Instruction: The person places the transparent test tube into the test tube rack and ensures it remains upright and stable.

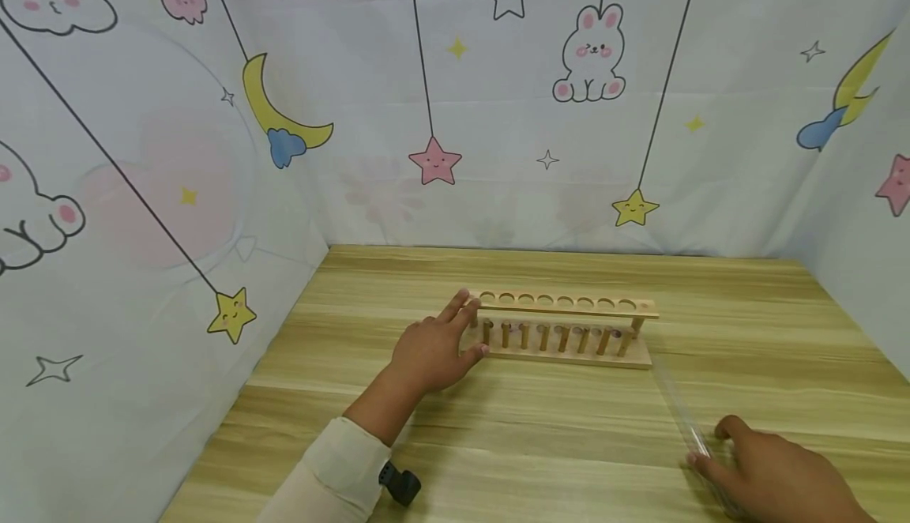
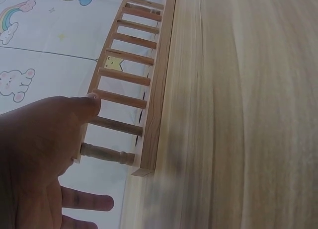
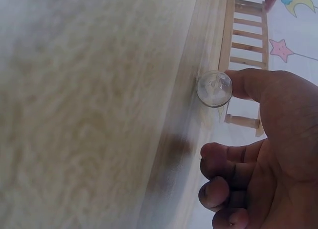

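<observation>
A wooden test tube rack [image 1: 562,359] stands on the table, its top bar pierced by a row of holes and several upright pegs below. At its left end is my left hand [image 1: 434,353], fingers extended; in the left wrist view the thumb [image 2: 89,107] lies against the rack's side and other fingers spread past its end. A clear test tube [image 1: 686,416] slants across the table, right of the rack. Over its near end is my right hand [image 1: 789,468]. In the right wrist view the tube's round end [image 3: 213,88] meets the thumb, while loosely bent fingers stay apart.
The wood-grain table [image 1: 554,444] meets a white cloth backdrop [image 1: 498,199] behind and at both sides, printed with stars, moons and rabbits. A black device [image 1: 400,483] is strapped at the left wrist, by the pale sleeve [image 1: 330,472].
</observation>
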{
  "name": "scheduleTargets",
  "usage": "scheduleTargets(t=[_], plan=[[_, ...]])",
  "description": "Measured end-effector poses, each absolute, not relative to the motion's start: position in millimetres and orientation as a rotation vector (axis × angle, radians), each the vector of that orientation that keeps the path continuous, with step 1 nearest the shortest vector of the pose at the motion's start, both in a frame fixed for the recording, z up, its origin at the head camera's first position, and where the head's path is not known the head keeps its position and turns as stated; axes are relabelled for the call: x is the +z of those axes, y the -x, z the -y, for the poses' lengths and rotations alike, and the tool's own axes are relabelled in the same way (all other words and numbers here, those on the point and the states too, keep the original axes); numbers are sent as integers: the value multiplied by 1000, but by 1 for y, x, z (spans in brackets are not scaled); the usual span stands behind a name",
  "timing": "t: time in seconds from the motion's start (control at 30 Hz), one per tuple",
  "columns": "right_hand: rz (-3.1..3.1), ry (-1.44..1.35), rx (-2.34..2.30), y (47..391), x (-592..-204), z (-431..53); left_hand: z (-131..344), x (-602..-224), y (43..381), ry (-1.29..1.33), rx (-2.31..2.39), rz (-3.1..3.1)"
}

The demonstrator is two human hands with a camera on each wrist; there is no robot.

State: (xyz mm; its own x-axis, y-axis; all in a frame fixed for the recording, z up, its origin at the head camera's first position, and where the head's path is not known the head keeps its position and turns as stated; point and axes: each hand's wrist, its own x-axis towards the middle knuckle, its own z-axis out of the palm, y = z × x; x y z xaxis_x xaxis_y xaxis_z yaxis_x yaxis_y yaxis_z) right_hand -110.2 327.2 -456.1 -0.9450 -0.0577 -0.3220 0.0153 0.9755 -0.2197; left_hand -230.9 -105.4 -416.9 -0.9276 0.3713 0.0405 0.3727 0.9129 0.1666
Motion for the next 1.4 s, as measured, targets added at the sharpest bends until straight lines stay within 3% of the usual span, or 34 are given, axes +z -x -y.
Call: scheduleTargets(t=[1.4], plan=[[-2872, 77, -500, 108, -454, -328, 103, -418, 230, 577, -253, 3060]])
